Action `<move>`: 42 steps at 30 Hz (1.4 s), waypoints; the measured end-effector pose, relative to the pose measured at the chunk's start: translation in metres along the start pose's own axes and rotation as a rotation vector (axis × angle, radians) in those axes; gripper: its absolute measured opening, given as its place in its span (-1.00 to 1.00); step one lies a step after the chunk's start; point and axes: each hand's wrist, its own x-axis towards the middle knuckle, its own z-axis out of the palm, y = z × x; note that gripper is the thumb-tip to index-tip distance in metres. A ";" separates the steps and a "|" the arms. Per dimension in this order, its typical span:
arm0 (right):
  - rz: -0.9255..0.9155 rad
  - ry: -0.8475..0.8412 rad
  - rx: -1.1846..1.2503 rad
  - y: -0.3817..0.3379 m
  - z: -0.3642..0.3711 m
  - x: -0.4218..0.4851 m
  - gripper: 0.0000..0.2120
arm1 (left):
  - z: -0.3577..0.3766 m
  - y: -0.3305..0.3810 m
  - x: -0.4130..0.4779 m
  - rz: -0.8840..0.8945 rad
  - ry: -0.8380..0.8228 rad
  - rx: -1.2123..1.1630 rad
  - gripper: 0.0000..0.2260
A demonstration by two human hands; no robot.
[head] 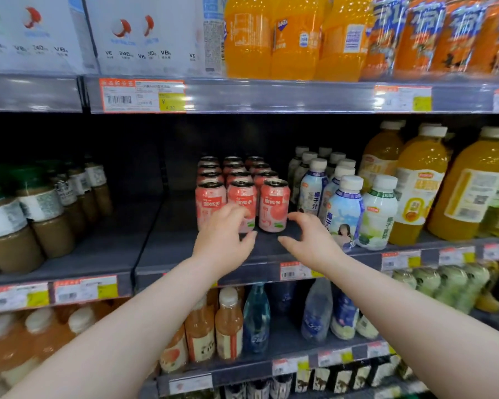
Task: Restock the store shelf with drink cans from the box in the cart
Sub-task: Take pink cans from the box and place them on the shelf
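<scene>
At mid-frame my left hand [224, 236] curls loosely open against the front pink cans [273, 205], while my right hand [310, 241] hovers open just right of them.

Both hands [224, 236] [311, 240] reach forward, fingers loosely spread.

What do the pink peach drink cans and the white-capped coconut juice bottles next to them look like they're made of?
The pink peach drink cans look like metal, probably aluminium: silvery rims and pull-tab tops above a glossy printed body. The white-capped coconut juice bottles look like plastic: ribbed screw caps and shiny shrink-sleeve labels hugging a curved body, though the sleeve hides the wall itself.
</scene>
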 end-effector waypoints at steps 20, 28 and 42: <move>0.500 0.086 -0.379 0.219 -0.247 -0.335 -0.47 | 0.170 0.362 -0.125 0.335 -0.550 -0.095 -0.50; 0.831 0.189 -0.369 0.284 -0.346 -0.499 -0.53 | 0.219 0.531 -0.202 0.517 -0.685 -0.164 -0.54; 1.116 0.174 -0.401 0.409 -0.424 -0.574 -0.47 | 0.361 0.679 -0.198 0.667 -0.811 -0.179 -0.59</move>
